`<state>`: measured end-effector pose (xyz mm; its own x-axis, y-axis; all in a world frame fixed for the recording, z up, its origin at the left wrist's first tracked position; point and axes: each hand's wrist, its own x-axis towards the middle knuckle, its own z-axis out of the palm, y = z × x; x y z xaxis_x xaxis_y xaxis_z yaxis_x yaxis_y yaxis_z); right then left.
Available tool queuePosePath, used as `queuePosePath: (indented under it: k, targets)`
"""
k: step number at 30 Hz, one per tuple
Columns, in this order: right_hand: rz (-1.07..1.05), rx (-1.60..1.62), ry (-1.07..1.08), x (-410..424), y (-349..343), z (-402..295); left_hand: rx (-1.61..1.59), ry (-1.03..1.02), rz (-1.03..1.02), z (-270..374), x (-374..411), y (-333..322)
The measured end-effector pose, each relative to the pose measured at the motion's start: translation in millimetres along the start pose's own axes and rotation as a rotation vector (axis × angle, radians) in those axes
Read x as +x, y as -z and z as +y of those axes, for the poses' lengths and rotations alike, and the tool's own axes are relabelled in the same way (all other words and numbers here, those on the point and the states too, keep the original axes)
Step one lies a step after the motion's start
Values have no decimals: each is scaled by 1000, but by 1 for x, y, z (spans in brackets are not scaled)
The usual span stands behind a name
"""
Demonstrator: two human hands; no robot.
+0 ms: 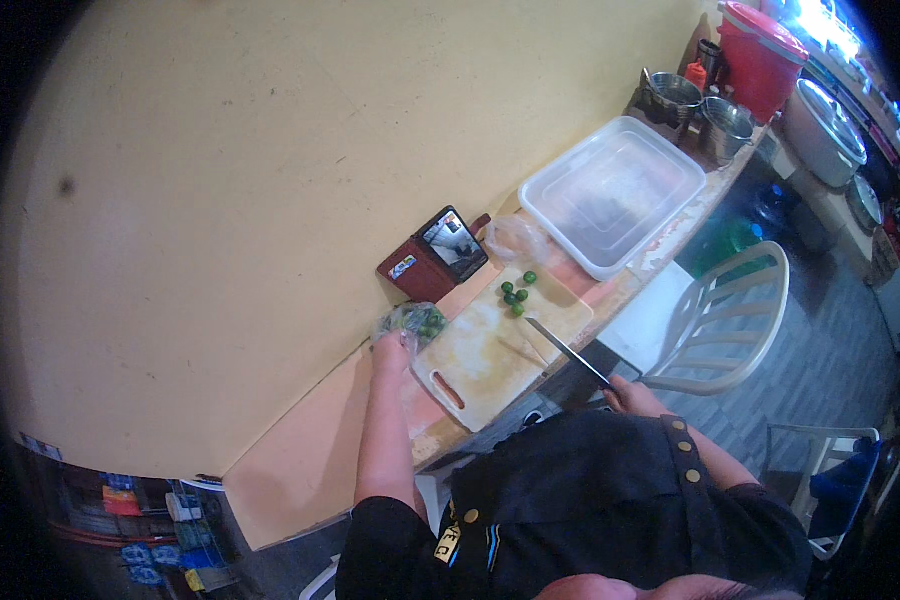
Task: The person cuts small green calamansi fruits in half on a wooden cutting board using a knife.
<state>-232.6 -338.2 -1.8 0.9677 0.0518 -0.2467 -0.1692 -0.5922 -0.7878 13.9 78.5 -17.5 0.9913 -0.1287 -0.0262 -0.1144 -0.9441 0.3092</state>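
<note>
My left hand (394, 351) grips the gathered end of a clear plastic bag (412, 319), with small green citrus fruits showing through it. The bag rests at the wall side of a worn white cutting board (480, 352). In my right hand (634, 396) is a kitchen knife (570, 352), its blade angled over the board's front edge. The tip points towards several loose green citrus fruits (517, 295), which lie whole on the board's far half. The knife's handle is mostly hidden by my fingers.
Against the wall leans a phone in a red-brown case (456, 244). Beyond the board are a crumpled plastic bag (514, 236), a translucent plastic container (615, 199), metal buckets (724, 127) and a red lidded bucket (761, 60). A white plastic chair (750, 330) stands by the narrow counter (300, 480).
</note>
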Motion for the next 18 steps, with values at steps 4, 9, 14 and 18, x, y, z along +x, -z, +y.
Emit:
queuePosePath:
  k: [4,9,14,18]
  targets:
    - [0,1,22,3,-1,-2,69,-38,122,12,2,-8]
    - [-13,7,-33,-2,-4,1,78,-216,152,22,-3,2]
    - [-9,39,-36,-4,-2,6,83,-146,-59,44,-8,13]
    - [-15,36,-36,-4,1,2,56,-166,0,31,-6,-5]
